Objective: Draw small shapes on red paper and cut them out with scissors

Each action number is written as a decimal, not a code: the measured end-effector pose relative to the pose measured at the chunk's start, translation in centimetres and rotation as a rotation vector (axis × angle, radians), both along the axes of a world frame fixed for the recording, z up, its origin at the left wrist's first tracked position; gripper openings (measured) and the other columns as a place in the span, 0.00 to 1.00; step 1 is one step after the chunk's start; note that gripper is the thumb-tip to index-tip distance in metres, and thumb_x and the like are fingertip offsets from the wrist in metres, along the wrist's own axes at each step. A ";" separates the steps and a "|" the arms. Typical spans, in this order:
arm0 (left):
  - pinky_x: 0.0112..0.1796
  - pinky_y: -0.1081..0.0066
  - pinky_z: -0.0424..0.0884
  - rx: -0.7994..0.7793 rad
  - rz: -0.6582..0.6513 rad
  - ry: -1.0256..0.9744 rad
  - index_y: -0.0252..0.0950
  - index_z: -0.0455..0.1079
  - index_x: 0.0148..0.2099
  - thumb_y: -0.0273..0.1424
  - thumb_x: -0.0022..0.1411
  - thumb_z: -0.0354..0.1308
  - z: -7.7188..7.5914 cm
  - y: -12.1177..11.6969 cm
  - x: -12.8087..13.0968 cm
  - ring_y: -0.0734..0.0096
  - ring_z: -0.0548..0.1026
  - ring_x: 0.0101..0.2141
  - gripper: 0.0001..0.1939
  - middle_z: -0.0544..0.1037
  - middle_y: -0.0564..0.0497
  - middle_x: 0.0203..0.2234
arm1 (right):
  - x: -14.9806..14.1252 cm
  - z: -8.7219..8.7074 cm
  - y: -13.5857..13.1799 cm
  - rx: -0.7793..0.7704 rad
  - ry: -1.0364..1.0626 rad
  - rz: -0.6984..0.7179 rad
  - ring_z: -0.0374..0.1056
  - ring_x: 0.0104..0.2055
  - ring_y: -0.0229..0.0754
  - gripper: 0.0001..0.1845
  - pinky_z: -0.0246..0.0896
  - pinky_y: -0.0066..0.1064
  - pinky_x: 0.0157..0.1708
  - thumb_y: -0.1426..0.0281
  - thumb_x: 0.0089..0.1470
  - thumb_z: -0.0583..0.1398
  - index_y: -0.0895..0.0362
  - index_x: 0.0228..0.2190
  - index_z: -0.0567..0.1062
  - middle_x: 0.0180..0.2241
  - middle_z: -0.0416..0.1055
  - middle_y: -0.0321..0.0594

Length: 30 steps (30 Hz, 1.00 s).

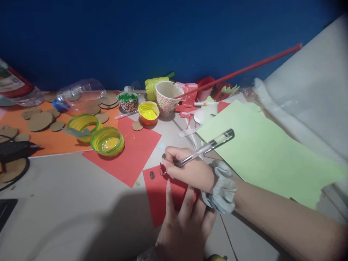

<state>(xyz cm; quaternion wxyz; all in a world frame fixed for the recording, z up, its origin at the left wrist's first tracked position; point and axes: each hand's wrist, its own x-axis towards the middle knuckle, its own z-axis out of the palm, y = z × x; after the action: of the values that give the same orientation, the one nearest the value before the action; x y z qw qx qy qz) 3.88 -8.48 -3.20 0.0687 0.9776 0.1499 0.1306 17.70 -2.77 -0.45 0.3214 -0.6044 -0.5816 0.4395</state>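
Red paper point(157, 194) is laid on the tabletop point(67, 188) toward six o'clock, pressed down by the outspread left hand point(186, 224), nothing gripped. A pen point(205, 148) is pinched by the curled right hand point(191, 174). The paper is probably light, easily creased, best grasped by its edges.

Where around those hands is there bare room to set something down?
The widest bare tabletop lies left of the left hand and the red sheet under it, below the orange sheet. It's crowded toward the blue wall: bottle, paint cups, patterned cup.
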 end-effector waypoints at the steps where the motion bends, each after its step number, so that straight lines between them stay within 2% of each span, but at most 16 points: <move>1: 0.54 0.40 0.36 0.002 -0.008 0.004 0.44 0.67 0.56 0.51 0.62 0.42 0.0 0.0 0.0 0.46 0.55 0.54 0.28 0.72 0.48 0.50 | 0.0 0.0 0.0 0.002 0.002 -0.007 0.62 0.24 0.34 0.12 0.54 0.26 0.24 0.73 0.53 0.56 0.55 0.21 0.58 0.20 0.65 0.30; 4: 0.53 0.39 0.41 -0.011 -0.008 0.021 0.43 0.65 0.58 0.50 0.62 0.43 -0.1 0.0 0.0 0.47 0.55 0.54 0.29 0.72 0.48 0.51 | 0.0 0.0 0.0 -0.007 -0.001 -0.026 0.63 0.24 0.35 0.12 0.55 0.26 0.24 0.73 0.53 0.56 0.54 0.22 0.59 0.20 0.65 0.30; 9: 0.53 0.39 0.43 -0.029 0.039 -0.001 0.44 0.68 0.55 0.53 0.60 0.43 0.0 -0.3 0.3 0.46 0.56 0.53 0.29 0.72 0.48 0.50 | 0.0 0.0 0.0 0.007 -0.006 0.001 0.62 0.24 0.34 0.12 0.54 0.25 0.24 0.74 0.53 0.56 0.55 0.21 0.58 0.20 0.64 0.30; 17: 0.52 0.42 0.47 -0.061 -0.003 0.064 0.44 0.64 0.58 0.50 0.62 0.42 0.3 0.0 0.0 0.47 0.56 0.54 0.28 0.72 0.49 0.51 | 0.0 0.0 0.0 0.005 -0.014 -0.006 0.65 0.25 0.35 0.11 0.56 0.26 0.24 0.74 0.53 0.55 0.54 0.22 0.58 0.21 0.65 0.30; 23: 0.52 0.39 0.43 -0.055 0.001 0.056 0.43 0.65 0.58 0.50 0.62 0.42 0.3 -0.1 0.0 0.47 0.54 0.54 0.28 0.71 0.48 0.51 | 0.0 0.0 -0.1 0.000 -0.036 0.005 0.65 0.25 0.35 0.12 0.55 0.26 0.24 0.74 0.53 0.55 0.54 0.22 0.58 0.22 0.66 0.30; 30: 0.51 0.37 0.47 -0.100 -0.028 0.082 0.42 0.65 0.57 0.49 0.62 0.43 0.2 0.0 -0.1 0.45 0.54 0.55 0.27 0.70 0.47 0.53 | 0.1 -0.1 -0.1 -0.001 -0.035 0.007 0.65 0.25 0.35 0.11 0.55 0.26 0.24 0.73 0.54 0.55 0.54 0.23 0.58 0.22 0.66 0.30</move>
<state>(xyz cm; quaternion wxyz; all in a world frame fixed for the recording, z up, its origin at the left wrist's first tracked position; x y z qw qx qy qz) 3.73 -8.51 -3.00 0.1132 0.9795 0.1450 0.0816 17.78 -2.88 -0.55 0.3093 -0.6102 -0.5890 0.4302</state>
